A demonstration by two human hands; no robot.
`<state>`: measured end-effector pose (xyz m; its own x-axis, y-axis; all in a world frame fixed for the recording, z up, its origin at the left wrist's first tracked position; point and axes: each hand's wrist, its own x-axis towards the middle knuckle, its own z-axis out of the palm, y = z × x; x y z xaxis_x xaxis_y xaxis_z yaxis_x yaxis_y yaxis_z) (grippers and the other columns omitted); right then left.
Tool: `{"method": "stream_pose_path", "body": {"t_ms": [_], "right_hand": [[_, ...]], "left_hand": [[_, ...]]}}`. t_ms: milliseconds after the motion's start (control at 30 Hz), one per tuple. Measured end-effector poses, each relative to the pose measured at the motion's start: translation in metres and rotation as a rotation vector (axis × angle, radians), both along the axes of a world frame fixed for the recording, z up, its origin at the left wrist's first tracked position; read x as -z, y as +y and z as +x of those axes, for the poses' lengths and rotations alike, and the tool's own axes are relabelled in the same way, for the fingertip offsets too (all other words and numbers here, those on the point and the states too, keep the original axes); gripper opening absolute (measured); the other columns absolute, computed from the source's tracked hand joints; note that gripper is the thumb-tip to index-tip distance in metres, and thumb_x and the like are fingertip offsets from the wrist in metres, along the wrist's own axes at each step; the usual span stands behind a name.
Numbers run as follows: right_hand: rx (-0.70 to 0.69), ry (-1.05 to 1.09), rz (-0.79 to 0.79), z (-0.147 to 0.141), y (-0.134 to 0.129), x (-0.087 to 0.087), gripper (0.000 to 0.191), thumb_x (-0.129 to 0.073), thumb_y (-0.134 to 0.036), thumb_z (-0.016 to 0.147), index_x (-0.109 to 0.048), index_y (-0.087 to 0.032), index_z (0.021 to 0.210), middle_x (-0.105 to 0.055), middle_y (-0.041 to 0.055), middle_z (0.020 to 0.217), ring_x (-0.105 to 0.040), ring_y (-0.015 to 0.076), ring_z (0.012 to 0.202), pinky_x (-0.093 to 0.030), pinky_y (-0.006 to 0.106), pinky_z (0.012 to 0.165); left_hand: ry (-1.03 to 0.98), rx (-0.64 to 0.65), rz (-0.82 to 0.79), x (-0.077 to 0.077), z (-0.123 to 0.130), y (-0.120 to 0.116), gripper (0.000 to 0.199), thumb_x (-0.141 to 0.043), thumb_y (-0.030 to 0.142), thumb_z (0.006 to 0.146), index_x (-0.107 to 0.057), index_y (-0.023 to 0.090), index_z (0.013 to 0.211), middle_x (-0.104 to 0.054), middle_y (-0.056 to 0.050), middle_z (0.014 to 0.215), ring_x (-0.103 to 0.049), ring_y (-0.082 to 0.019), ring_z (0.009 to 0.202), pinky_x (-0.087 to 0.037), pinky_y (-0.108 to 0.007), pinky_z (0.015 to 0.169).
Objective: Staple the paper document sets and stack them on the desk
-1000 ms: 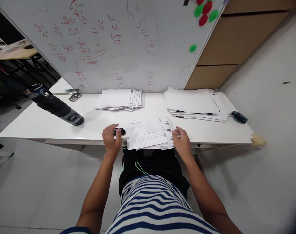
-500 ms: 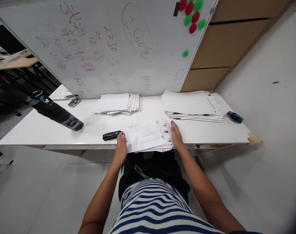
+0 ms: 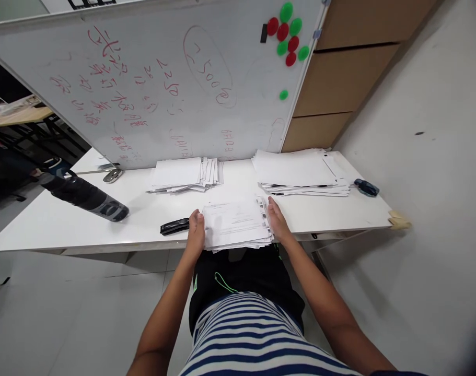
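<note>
A stack of printed sheets (image 3: pixel 235 224) lies at the front edge of the white desk, between my two hands. My left hand (image 3: pixel 196 232) presses against the stack's left edge, its fingers beside a black stapler (image 3: pixel 174 226). Along the right edge of the same stack rests my right hand (image 3: pixel 279 222), its palm turned inward and fingers stretched out. The sheets are fairly even, with small offsets showing at the right and front edges.
Behind are two more paper piles, one left (image 3: pixel 178 173) and one right (image 3: pixel 296 169), below a whiteboard (image 3: pixel 143 78). A black bottle (image 3: pixel 89 197) stands on the left. A dark blue object (image 3: pixel 366 188) lies far right on the desk (image 3: pixel 143 209).
The sheets between my hands are more even and closer together, with the top one lined up over the others. My right hand has moved slightly inward. The camera view has shifted.
</note>
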<state>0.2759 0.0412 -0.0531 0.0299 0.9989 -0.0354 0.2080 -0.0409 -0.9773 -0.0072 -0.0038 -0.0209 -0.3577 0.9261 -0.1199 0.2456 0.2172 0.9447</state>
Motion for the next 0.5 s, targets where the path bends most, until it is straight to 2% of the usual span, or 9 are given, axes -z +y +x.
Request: {"method": "stream_pose_path", "body": {"t_ms": [167,267,367,500], "right_hand": [[0.013,0.040,0.028,0.001,0.004,0.010,0.071,-0.032,-0.072,0.092,-0.029,-0.035,0.153,-0.028,-0.0042,0.161,-0.024,0.0213,0.149,-0.023,0.044,0.122],[0.015,0.090,0.031,0.003,0.007,0.011,0.071,-0.031,-0.072,0.092,-0.032,-0.035,0.152,-0.033,-0.0037,0.159,-0.027,0.0214,0.148,-0.023,0.044,0.122],[-0.009,0.106,0.047,0.002,0.009,0.008,0.070,-0.033,-0.072,0.092,-0.032,-0.035,0.152,-0.032,-0.0033,0.160,-0.027,0.0222,0.148,-0.024,0.046,0.122],[-0.055,0.093,0.068,-0.007,0.013,0.003,0.074,-0.032,-0.072,0.092,-0.029,-0.032,0.154,-0.027,-0.0009,0.162,-0.024,0.0216,0.149,-0.021,0.044,0.123]], "left_hand": [[0.026,0.064,0.166,0.018,-0.013,0.022,0.067,-0.027,0.068,0.094,-0.039,0.025,0.144,-0.037,-0.011,0.156,-0.033,-0.023,0.145,-0.027,-0.042,0.119],[-0.047,0.097,0.262,0.024,-0.017,0.032,0.068,-0.020,0.068,0.094,-0.036,0.028,0.147,-0.032,-0.010,0.159,-0.027,-0.020,0.148,-0.025,-0.040,0.120],[-0.124,0.134,0.264,0.025,-0.018,0.036,0.072,-0.015,0.070,0.094,-0.035,0.027,0.149,-0.030,-0.010,0.160,-0.026,-0.020,0.148,-0.024,-0.039,0.121],[-0.104,0.202,0.231,0.028,-0.015,0.035,0.076,-0.015,0.072,0.092,-0.033,0.027,0.150,-0.029,-0.009,0.160,-0.025,-0.021,0.149,-0.023,-0.040,0.121]]}}
